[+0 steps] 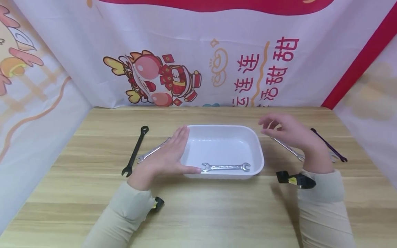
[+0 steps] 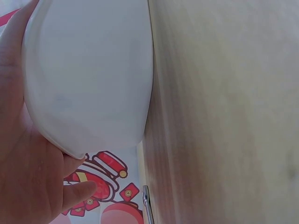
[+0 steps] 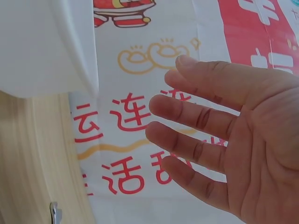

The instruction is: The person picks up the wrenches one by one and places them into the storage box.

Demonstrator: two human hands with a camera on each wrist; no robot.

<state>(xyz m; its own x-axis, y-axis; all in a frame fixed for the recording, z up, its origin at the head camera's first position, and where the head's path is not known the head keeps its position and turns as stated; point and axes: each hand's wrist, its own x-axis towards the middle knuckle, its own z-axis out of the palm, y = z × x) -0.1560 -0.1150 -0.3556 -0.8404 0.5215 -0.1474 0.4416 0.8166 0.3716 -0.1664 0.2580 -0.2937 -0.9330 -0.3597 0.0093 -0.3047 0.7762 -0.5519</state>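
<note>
A: Where's the white tray point(image 1: 220, 148)?
B: Mid-table, with a double-ended wrench point(image 1: 225, 167) inside, along its near side.
A: And the left hand point(image 1: 169, 155)?
B: It rests against the tray's left end, thumb spread from the fingers. A silver spanner point(image 1: 152, 151) and a black spanner point(image 1: 135, 151) lie beside it.
A: The right hand point(image 1: 293, 132)?
B: Fingers apart and loosely bent, holding nothing, just beyond the tray's right end. It seems raised above another spanner point(image 1: 288, 148), though the hand partly hides that.
</note>
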